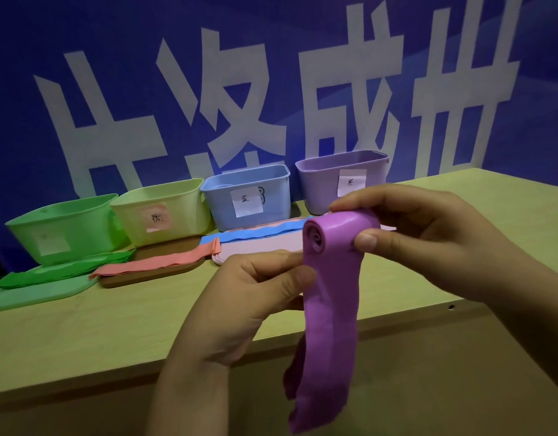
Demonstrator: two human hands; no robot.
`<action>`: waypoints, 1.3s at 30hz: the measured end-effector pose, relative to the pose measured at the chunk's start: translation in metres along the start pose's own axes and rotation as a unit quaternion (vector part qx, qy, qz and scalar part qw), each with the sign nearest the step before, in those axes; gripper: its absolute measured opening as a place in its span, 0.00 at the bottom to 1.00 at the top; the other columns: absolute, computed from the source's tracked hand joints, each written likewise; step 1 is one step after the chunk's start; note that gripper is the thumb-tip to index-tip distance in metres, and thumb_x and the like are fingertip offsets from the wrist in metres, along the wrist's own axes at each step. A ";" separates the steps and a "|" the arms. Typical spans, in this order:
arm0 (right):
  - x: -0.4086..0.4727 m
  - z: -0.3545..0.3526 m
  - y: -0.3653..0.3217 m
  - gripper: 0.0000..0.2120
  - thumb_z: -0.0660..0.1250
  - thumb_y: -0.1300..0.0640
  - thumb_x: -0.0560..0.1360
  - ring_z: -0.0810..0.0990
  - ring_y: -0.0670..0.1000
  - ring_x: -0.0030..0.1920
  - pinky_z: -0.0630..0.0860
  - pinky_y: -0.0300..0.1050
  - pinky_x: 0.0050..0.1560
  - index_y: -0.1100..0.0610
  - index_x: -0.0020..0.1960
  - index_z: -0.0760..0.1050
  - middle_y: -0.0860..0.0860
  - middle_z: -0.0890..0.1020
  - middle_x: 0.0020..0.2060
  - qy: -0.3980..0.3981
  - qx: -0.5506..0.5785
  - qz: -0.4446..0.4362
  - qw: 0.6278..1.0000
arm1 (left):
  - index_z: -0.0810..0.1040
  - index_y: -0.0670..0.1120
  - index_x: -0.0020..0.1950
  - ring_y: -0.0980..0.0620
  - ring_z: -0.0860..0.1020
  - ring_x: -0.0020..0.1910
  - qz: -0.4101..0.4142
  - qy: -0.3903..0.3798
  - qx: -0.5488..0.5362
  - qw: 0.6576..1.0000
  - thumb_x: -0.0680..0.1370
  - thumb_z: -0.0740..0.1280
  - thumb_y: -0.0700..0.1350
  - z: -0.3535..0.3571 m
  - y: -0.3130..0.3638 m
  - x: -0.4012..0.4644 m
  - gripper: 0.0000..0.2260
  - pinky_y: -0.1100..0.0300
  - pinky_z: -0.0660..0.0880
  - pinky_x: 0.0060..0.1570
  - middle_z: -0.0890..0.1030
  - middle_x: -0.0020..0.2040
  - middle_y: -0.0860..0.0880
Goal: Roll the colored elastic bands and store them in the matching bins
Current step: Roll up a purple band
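Note:
A purple elastic band (329, 297) is held in the air in front of the table, its top end wound into a small roll and its long tail hanging down. My right hand (428, 240) pinches the roll between thumb and fingers. My left hand (255, 294) grips the band just below the roll from the left. At the back of the table stand a purple bin (321, 180), a blue bin (221, 199), a yellow-green bin (189, 202) and a green bin (82, 228), each with a paper label.
Lids lie in front of the bins with flat bands on them: green bands (67, 272) on a green lid, salmon bands (158, 262) on a brown lid, blue bands (259, 232) on a pink lid. The wooden table (98, 325) has its front edge close to me. A blue banner wall stands behind.

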State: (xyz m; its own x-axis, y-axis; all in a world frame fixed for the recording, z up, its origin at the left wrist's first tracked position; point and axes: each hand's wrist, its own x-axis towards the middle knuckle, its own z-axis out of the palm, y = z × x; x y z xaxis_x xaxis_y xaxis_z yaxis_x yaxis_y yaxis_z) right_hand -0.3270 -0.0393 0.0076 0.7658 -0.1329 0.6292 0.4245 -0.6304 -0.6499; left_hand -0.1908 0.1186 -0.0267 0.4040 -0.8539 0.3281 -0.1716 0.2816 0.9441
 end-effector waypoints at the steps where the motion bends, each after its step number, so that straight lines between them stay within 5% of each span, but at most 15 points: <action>1: 0.000 0.000 0.000 0.16 0.66 0.49 0.67 0.79 0.43 0.53 0.76 0.31 0.45 0.45 0.54 0.76 0.40 0.81 0.50 0.000 0.007 0.003 1.000 | 0.86 0.49 0.46 0.51 0.83 0.43 -0.002 0.009 0.011 1.000 0.65 0.75 0.42 0.000 0.001 0.001 0.11 0.59 0.78 0.40 0.85 0.45 0.48; 5: -0.001 0.006 0.000 0.15 0.66 0.49 0.68 0.79 0.45 0.54 0.78 0.34 0.45 0.46 0.56 0.76 0.42 0.81 0.50 -0.023 0.005 0.000 1.000 | 0.85 0.51 0.50 0.49 0.82 0.45 -0.012 0.002 0.042 0.999 0.63 0.72 0.47 0.000 -0.002 0.004 0.15 0.56 0.79 0.41 0.85 0.46 0.49; 13: -0.002 0.007 0.006 0.16 0.65 0.44 0.70 0.78 0.44 0.55 0.78 0.35 0.48 0.45 0.57 0.75 0.41 0.80 0.51 0.013 -0.036 -0.010 0.999 | 0.85 0.49 0.47 0.56 0.81 0.42 0.019 0.035 0.119 0.992 0.71 0.71 0.44 0.003 -0.003 0.001 0.07 0.63 0.77 0.44 0.86 0.43 0.51; 18: -0.006 0.017 0.009 0.13 0.62 0.45 0.71 0.77 0.44 0.55 0.78 0.36 0.48 0.42 0.55 0.74 0.41 0.78 0.51 0.065 -0.087 -0.048 0.993 | 0.83 0.48 0.47 0.52 0.76 0.41 0.036 0.076 0.149 0.985 0.65 0.68 0.53 0.014 -0.007 0.005 0.15 0.46 0.75 0.48 0.83 0.42 0.42; 25: -0.011 0.026 0.015 0.15 0.61 0.50 0.74 0.76 0.45 0.51 0.76 0.37 0.48 0.52 0.59 0.74 0.46 0.78 0.50 0.115 -0.192 -0.103 0.969 | 0.83 0.49 0.44 0.49 0.80 0.40 0.012 0.110 0.101 0.989 0.66 0.70 0.47 0.024 -0.014 0.007 0.08 0.42 0.79 0.49 0.83 0.39 0.46; 29: -0.013 0.029 0.018 0.14 0.61 0.54 0.74 0.75 0.45 0.49 0.73 0.35 0.49 0.58 0.56 0.76 0.50 0.79 0.49 0.142 -0.270 -0.122 0.944 | 0.82 0.52 0.46 0.44 0.80 0.45 0.035 0.117 0.135 0.983 0.65 0.68 0.54 0.031 -0.017 0.006 0.13 0.43 0.78 0.52 0.84 0.43 0.46; 34: -0.012 0.028 0.018 0.12 0.62 0.57 0.72 0.74 0.43 0.50 0.71 0.29 0.52 0.60 0.53 0.77 0.47 0.76 0.48 0.145 -0.293 -0.138 0.935 | 0.83 0.51 0.46 0.52 0.82 0.45 0.025 0.125 0.124 0.984 0.69 0.70 0.44 0.030 -0.018 0.008 0.08 0.53 0.79 0.49 0.85 0.43 0.50; 39: -0.014 0.028 0.018 0.10 0.66 0.64 0.68 0.74 0.45 0.50 0.68 0.26 0.52 0.62 0.49 0.78 0.53 0.78 0.48 0.143 -0.323 -0.137 0.926 | 0.82 0.51 0.47 0.53 0.83 0.46 0.015 0.135 0.097 0.986 0.71 0.73 0.38 0.037 -0.017 0.007 0.10 0.51 0.79 0.50 0.86 0.44 0.52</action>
State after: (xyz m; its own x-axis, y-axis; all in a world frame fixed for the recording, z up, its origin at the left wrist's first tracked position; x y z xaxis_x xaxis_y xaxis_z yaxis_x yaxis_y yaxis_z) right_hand -0.3166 -0.0277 -0.0244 0.4746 -0.0393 0.8793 0.1359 -0.9837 -0.1173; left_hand -0.2183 0.0915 -0.0414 0.6163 -0.6914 0.3770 -0.3456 0.1928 0.9184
